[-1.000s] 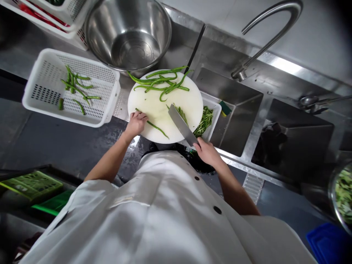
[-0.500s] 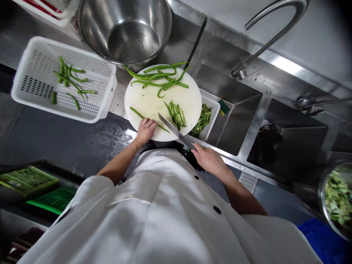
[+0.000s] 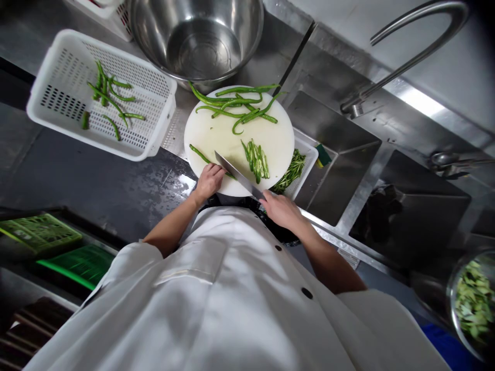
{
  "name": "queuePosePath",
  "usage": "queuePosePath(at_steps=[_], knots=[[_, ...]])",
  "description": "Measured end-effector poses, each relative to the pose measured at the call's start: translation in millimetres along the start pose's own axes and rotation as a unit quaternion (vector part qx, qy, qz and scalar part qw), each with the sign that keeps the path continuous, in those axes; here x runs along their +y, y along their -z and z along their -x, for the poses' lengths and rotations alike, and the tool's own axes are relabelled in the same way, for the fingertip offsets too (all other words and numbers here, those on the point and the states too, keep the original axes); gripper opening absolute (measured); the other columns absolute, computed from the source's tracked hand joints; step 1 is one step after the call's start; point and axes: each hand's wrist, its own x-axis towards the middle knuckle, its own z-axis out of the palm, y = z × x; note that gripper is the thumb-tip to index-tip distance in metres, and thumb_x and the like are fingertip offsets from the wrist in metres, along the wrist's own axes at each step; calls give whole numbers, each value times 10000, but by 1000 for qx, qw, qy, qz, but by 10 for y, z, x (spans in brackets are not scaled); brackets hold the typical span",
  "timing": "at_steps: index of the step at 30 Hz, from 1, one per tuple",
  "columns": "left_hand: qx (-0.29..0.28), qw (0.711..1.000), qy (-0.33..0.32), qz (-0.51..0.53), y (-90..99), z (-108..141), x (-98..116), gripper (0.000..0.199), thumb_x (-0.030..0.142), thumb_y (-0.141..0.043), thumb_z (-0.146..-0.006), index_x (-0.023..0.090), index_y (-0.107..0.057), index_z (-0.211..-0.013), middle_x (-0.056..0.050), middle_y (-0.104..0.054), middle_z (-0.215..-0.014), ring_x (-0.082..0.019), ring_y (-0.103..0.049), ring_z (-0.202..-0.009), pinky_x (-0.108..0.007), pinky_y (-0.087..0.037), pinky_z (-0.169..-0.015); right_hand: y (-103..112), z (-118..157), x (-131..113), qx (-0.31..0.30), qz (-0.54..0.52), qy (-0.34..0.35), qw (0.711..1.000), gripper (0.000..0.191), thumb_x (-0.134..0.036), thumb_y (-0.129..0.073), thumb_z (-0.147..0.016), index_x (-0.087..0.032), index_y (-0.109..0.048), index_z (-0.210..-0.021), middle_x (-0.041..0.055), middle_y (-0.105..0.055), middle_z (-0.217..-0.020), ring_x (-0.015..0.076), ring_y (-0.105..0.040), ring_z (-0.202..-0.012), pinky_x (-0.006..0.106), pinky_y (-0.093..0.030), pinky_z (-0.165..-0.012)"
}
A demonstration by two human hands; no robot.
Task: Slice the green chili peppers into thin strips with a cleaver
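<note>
My left hand (image 3: pixel 211 179) presses a single long green chili pepper (image 3: pixel 199 153) down near the front edge of the round white cutting board (image 3: pixel 228 135). Its fingers are curled over the pepper, hiding part of it. In my right hand (image 3: pixel 279 207) is a knife (image 3: pixel 240 177), gripped by the handle, its blade lying across the pepper close to the left fingertips. Sliced green chili pepper (image 3: pixel 257 161) forms a small pile right of the blade. Several whole green chili peppers (image 3: pixel 242 105) lie along the board's far side.
A white basket (image 3: pixel 154 139) with several peppers stands left. Behind the board is a large steel bowl (image 3: pixel 201 77). Cut peppers (image 3: pixel 292 172) fill a white basket under the board's right edge, beside a sink (image 3: pixel 325 201) with a curved faucet (image 3: pixel 410 67). A sponge (image 3: pixel 322 155) lies there.
The knife blade has shifted left along the pepper, over it and nearer my left hand. The whole view has swung slightly, so the surroundings sit farther right.
</note>
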Motion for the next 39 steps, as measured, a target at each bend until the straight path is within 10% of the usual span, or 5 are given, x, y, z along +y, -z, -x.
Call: queuePosePath(at_steps=[15, 24, 32, 39], knots=[[39, 997, -31, 54, 25, 45, -45, 330, 230, -384, -1091, 213, -707, -1028, -105, -683, -971, -245, -578, -943, -426, -524, -891, 90, -310, -135, 25, -51, 56, 997, 425, -359, -330, -1147, -137, -524, -1453, 191, -771, -1163, 315, -737, -1084, 316, -455, -813], [26, 998, 60, -12, 410, -31, -561, 315, 294, -429, -1076, 233, -730, -1147, -136, -668, -1185, -296, -556, -1107, -480, -481, -960, 50, -318, -6, 35, -71, 18, 997, 432, -396, -347, -1147, -160, -532, -1459, 169, -775, -1151, 308, -724, -1067, 309, -446, -825], [-20, 1000, 6, 8, 192, -105, -292, 371, 293, -389, -1081, 241, -755, -1097, -132, -679, -1156, -297, -553, -1108, -489, -481, -985, 109, 178, -22, 1, -15, -31, 999, 403, -407, -321, -1146, -179, -542, -1395, 165, -768, -1047, 331, -743, -968, 341, -450, -783], [-10, 999, -9, 37, 156, -125, -342, 356, 272, -380, -1085, 238, -733, -1110, -113, -693, -1108, -268, -599, -1013, -473, -508, -946, 76, -172, -271, 8, -55, -9, 998, 408, -369, -306, -1147, -150, -506, -1427, 175, -768, -1135, 304, -731, -1051, 324, -463, -821]])
